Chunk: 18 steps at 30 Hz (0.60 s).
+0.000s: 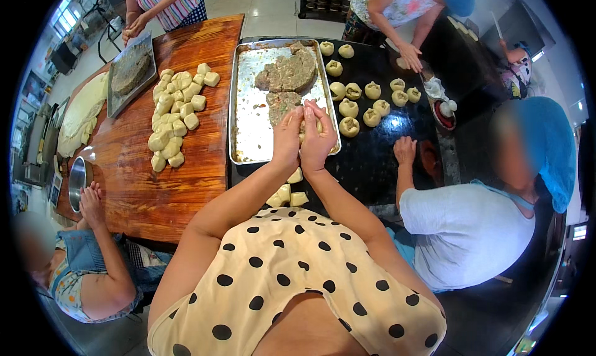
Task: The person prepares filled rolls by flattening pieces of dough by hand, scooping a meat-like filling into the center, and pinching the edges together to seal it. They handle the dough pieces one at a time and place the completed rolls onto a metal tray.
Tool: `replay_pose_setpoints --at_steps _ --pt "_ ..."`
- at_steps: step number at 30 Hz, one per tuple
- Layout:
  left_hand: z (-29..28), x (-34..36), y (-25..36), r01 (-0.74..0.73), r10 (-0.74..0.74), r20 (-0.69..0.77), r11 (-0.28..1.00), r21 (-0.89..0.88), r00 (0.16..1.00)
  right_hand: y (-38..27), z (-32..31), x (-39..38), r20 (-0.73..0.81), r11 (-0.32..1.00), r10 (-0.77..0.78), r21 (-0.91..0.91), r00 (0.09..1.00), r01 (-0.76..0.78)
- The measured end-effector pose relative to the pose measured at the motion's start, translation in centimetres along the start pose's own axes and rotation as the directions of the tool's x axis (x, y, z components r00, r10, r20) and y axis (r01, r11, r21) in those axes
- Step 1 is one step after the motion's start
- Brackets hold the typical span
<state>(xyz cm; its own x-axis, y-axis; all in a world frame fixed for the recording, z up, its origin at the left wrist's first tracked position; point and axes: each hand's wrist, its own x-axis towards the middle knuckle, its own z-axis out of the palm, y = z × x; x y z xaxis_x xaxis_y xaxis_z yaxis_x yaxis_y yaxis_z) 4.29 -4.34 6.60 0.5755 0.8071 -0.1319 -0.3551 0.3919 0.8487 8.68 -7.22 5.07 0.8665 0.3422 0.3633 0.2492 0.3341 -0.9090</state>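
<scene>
My left hand (287,135) and my right hand (318,137) are cupped together over the near right part of a metal tray (248,129). Between them sits a small dough bun (303,131), mostly covered by my fingers. Past my fingertips a mound of brownish minced filling (288,70) lies in the tray, with a smaller lump of it (281,104) nearer me. Pale dough pieces (280,196) rest below my forearms, near the edge of the black table.
Several round buns (349,107) stand on the black table (397,163) to the right. A pile of dough pieces (174,117) covers part of the wooden table (205,132). A second filling tray (131,76), a dough sheet (81,117) and a metal bowl (79,182) lie left. Several co-workers stand around.
</scene>
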Motion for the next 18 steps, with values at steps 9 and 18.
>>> replay_pose_setpoints --at_steps 9,18 --pt "-1.2 2.2 -0.1 -0.022 -0.007 0.076 0.926 0.378 0.997 -0.2 -1.5 0.6 0.136 0.996 -0.085 0.006 0.987 0.085" --pt "2.2 2.8 2.0 -0.4 0.122 0.396 0.513 0.759 0.91 0.2 -1.0 1.1 -0.079 0.993 -0.008 -0.114 0.997 -0.002"
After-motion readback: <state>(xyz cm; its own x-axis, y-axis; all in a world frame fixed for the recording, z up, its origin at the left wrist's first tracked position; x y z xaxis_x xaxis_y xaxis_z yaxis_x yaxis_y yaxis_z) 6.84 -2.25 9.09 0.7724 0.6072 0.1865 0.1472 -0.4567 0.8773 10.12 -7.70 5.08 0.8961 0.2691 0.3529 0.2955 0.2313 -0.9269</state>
